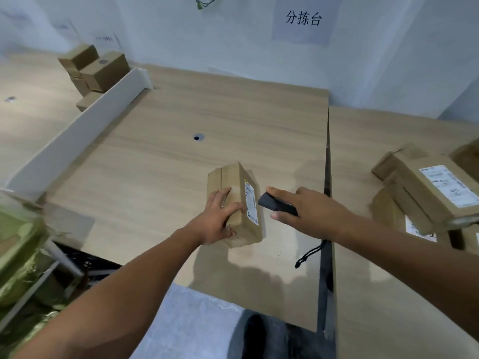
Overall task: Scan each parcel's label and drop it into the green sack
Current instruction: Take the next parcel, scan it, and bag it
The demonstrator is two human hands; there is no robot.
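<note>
The green sack (18,250) is blurred and cut off by the left edge.

We see a white divider (77,130) crossing the wooden surface (166,161) and a wall sign (302,19).

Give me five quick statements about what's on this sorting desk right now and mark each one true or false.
1. The left hand holds a cardboard parcel on the desk. True.
2. The right hand is empty. False: its grip is closed on a black scanner.
3. The scanner points at the white label on the parcel. True.
4. The held parcel is already inside the green sack. False: it rests on the desk; the sack is off to the left.
5. More labelled parcels lie to the right. True.
</note>
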